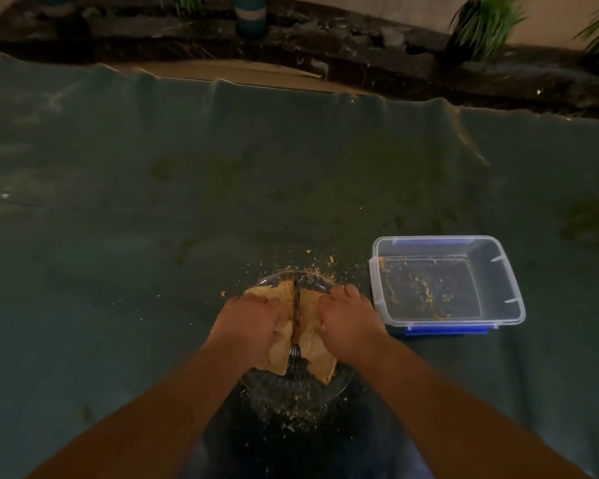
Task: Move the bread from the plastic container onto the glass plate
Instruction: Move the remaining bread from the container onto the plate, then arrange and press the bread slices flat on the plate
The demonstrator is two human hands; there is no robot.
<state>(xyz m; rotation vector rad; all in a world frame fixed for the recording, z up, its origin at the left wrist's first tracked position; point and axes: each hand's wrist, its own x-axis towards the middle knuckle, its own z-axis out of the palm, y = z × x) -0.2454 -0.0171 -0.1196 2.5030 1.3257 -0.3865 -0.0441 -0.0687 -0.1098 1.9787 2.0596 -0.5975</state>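
Two tan pieces of bread lie side by side on the clear glass plate (336, 387), with a narrow gap between them. My left hand (248, 323) presses down on the left bread piece (280, 354), fingers curled over it. My right hand (348, 321) grips the right bread piece (313, 350) in the same way. The plastic container (512, 292), clear with blue clips, stands just right of the plate. It holds only crumbs.
A dark green cloth (153, 219) covers the surface, wrinkled along its far edge. Crumbs are scattered around the plate. Beyond the cloth runs a dark ledge with potted plants (481, 25) and a blue-and-white pot (251, 15).
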